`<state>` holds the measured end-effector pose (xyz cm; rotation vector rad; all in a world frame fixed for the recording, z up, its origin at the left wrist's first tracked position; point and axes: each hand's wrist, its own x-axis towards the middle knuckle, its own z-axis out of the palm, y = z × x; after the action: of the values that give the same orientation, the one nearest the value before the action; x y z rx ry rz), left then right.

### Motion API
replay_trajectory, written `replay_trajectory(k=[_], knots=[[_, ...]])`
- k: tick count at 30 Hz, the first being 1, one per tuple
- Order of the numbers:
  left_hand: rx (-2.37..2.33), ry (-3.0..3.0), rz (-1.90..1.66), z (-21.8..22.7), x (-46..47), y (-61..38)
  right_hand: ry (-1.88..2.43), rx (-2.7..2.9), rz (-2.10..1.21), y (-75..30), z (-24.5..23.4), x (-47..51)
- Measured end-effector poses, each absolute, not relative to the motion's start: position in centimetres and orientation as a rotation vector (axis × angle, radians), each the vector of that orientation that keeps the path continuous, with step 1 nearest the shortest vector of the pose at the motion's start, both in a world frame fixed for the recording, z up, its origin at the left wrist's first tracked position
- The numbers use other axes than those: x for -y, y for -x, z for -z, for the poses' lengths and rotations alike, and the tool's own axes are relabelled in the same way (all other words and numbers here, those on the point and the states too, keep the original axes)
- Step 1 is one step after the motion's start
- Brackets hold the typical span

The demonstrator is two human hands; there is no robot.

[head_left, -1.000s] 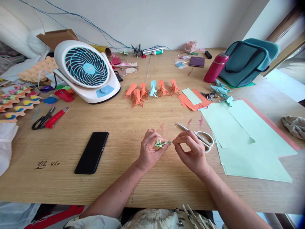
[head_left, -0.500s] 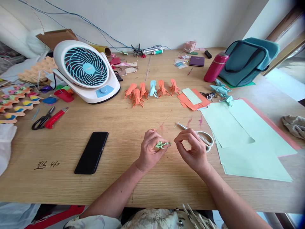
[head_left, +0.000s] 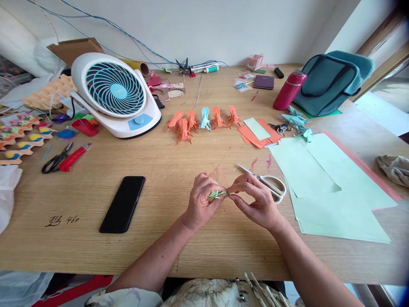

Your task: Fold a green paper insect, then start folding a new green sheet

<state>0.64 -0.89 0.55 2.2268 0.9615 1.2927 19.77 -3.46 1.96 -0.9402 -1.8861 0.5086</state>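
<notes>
The green paper (head_left: 214, 194) sits in the left hand (head_left: 201, 199), closed about it above the worktop (head_left: 159, 251), its slim tip pointing to three o'clock. The right hand (head_left: 258, 202) is half curled, forefinger and thumb brought up to that tip; whether they pinch it cannot be told. Scissors (head_left: 271, 187) lie at about two o'clock from the paper, just beyond the right hand. Being thin and folded, it should weigh almost nothing, fairly stiff along its layered creases but easily crushed or torn at the points, so a light pinch on the thicker body would suit best.
</notes>
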Motion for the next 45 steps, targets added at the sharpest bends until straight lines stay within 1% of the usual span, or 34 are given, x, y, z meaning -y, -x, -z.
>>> replay_trajectory(k=[9,15,21,28,37,45], knots=[[-0.863,-2.193,-1.319,-0.4,0.7,-0.7,0.887,1.923,-0.516,-20.3,-2.0,3.1],[-0.881,-2.217,-1.339,-0.7,0.8,-0.7,0.947,1.940,-0.467,-19.9,-2.0,3.3],[-0.919,-2.198,-1.303,-0.7,0.9,-0.9,0.993,1.923,-0.485,-19.4,-1.7,3.4],[-0.987,-1.973,-1.274,-0.2,0.8,-1.2,1.082,1.786,-0.596,-19.3,-1.7,3.4],[-1.034,-1.444,-1.037,0.1,1.1,-1.7,1.169,1.641,-0.705,-19.3,-1.8,3.0],[-1.043,-1.522,-1.069,-0.2,1.1,-1.6,1.147,1.578,-0.915,-18.8,-1.4,3.3]])
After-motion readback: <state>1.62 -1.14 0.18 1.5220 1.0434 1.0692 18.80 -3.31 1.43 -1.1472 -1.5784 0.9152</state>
